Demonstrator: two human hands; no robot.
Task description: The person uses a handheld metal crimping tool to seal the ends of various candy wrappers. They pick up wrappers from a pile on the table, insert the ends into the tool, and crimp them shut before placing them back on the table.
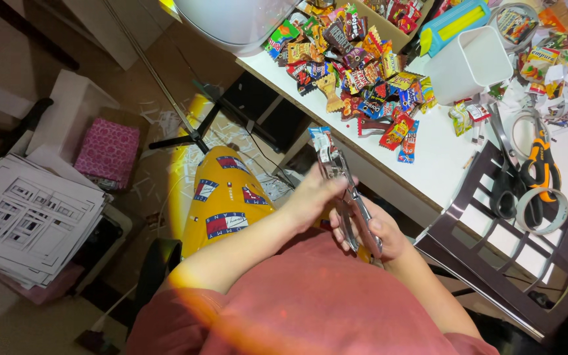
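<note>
**Metal punch tool and candy packet held over the lap, beside the white table**

The right hand (373, 230) is clenched around the handles of a shiny metal plier-like punch (353, 200), long and narrow with a bright, smooth finish. The left hand (313, 194) closes on the tool's upper part, fingers wrapped at its head. At the tool's tip sits a small glossy candy packet (321, 139), blue and white with a crinkled foil look; it seems pinched in the tool's head. All this hangs just off the near edge of the white table (442, 158), above yellow printed trousers (228, 197).

On the table, beyond the tool, a heap of bright foil-wrapped candies (356, 66) spreads in reds, yellows and oranges. Right of the heap stands a smooth white plastic bin (468, 62). Further right lie black-handled scissors (507, 177) and orange-and-black scissors (542, 164), next to a roll of clear tape (542, 210), with paper scraps around. A dark slatted sheet (494, 256) overhangs the table's near edge.

Left of the table, on the floor side, sit a stack of printed paper sheets (27, 217) and a pink patterned box (108, 151).
</note>
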